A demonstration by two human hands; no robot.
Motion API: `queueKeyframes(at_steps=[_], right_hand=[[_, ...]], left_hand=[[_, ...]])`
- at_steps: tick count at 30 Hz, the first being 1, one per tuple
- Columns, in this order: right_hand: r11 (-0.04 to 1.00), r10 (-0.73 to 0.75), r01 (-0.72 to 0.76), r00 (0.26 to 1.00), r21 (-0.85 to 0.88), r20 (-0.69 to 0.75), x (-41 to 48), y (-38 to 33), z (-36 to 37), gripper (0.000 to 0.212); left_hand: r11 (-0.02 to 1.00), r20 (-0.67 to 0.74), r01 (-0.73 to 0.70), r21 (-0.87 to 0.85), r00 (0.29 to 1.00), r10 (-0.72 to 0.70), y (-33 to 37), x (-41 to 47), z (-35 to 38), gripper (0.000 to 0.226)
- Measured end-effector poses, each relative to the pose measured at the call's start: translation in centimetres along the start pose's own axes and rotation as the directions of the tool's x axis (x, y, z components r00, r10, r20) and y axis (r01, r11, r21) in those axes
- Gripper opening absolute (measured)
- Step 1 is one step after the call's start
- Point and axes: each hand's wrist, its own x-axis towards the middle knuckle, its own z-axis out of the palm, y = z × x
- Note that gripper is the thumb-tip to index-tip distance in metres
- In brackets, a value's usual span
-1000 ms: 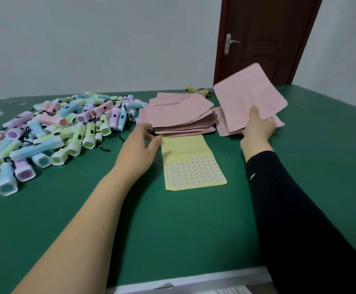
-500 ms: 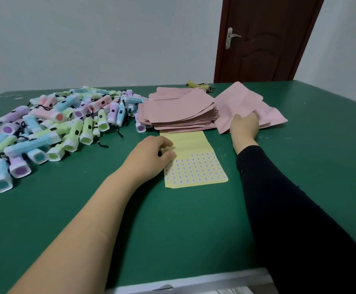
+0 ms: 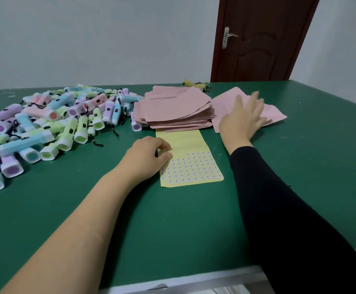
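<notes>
Flat pink paper pouch [image 3: 276, 116] now lies near the table's far edge under the spread right hand [image 3: 242, 117]; left hand [image 3: 149, 158] pinches the yellow paper sticker sheet [image 3: 194, 143], so labelling likely follows.

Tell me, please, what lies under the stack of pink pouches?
The yellow sticker sheet appears to run under the stack of pink pouches at its near edge, on the green table. How far the sheet runs beneath is covered, as is anything else below.

Pile of pastel flashlights [image 3: 52, 124]; brown door [image 3: 261, 39] behind
</notes>
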Motion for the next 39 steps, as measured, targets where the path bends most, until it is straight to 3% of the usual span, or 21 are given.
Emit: queueKeyframes(at_steps=[3, 7, 9, 12, 14, 16, 18, 21, 24, 29, 33, 39], right_hand=[[0.964, -0.105, 0.162, 0.959, -0.209, 0.262, -0.7, -0.4, 0.8, 0.042], [0.954, -0.023, 0.142, 0.913, -0.265, 0.408, -1.0, 0.0, 1.0, 0.038], [0.962, -0.047, 0.136, 0.937, -0.237, 0.345, -1.0, -0.2, 1.0, 0.042], [0.967, -0.239, 0.245, 0.968, -0.074, 0.079, -0.9, -2.2, 0.6, 0.057], [0.883, -0.461, 0.462, 0.887, -0.084, 0.037, -1.4, -4.5, 0.4, 0.068], [0.732, -0.640, 0.664, 0.747, -0.154, 0.180, -2.4, -6.9, 0.7, 0.071], [0.656, -0.637, 0.731, 0.670, -0.188, 0.381, -3.1, -8.6, 1.3, 0.069], [0.633, -0.556, 0.728, 0.663, -0.262, 0.501, -3.2, -9.7, 1.6, 0.043], [0.622, -0.600, 0.734, 0.671, -0.273, 0.436, -3.3, -9.7, 1.6, 0.023], [0.639, -0.614, 0.711, 0.701, -0.293, 0.363, -3.0, -9.1, 2.0, 0.024], [0.713, -0.545, 0.663, 0.729, -0.228, 0.414, -2.7, -9.3, 1.3, 0.008], [0.872, -0.395, 0.488, 0.757, -0.048, 0.520, -2.2, -9.6, -1.3, 0.025]], left_hand=[[1.000, 0.006, 0.000, 0.001, 1.000, 0.000, 0.1, -0.1, 0.0, 0.023], [1.000, 0.014, 0.000, 0.002, 1.000, 0.000, 0.2, -0.2, -0.1, 0.023], [1.000, 0.014, 0.000, 0.003, 1.000, 0.000, 0.2, -0.2, -0.2, 0.023], [1.000, 0.016, 0.002, -0.001, 1.000, -0.002, 0.2, -0.2, -0.3, 0.023], [1.000, 0.016, 0.008, -0.010, 1.000, -0.008, 0.3, -0.1, -0.3, 0.023], [1.000, 0.013, 0.015, -0.017, 1.000, -0.015, 0.3, -0.1, -0.3, 0.023], [1.000, 0.012, 0.018, -0.025, 1.000, -0.017, 0.3, -0.1, -0.3, 0.022], [0.997, 0.006, 0.023, -0.070, 1.000, -0.023, 0.0, -0.2, -0.3, 0.020], [0.994, -0.003, 0.034, -0.108, 0.999, -0.035, -0.2, -0.2, -0.4, 0.018], [0.993, -0.014, 0.037, -0.114, 0.999, -0.039, -0.2, -0.1, -0.3, 0.018], [0.987, -0.022, 0.053, -0.150, 0.998, -0.056, -0.1, -0.1, -0.3, 0.018], [0.961, -0.017, 0.076, -0.265, 0.996, -0.083, -0.1, -0.2, -0.7, 0.033]])
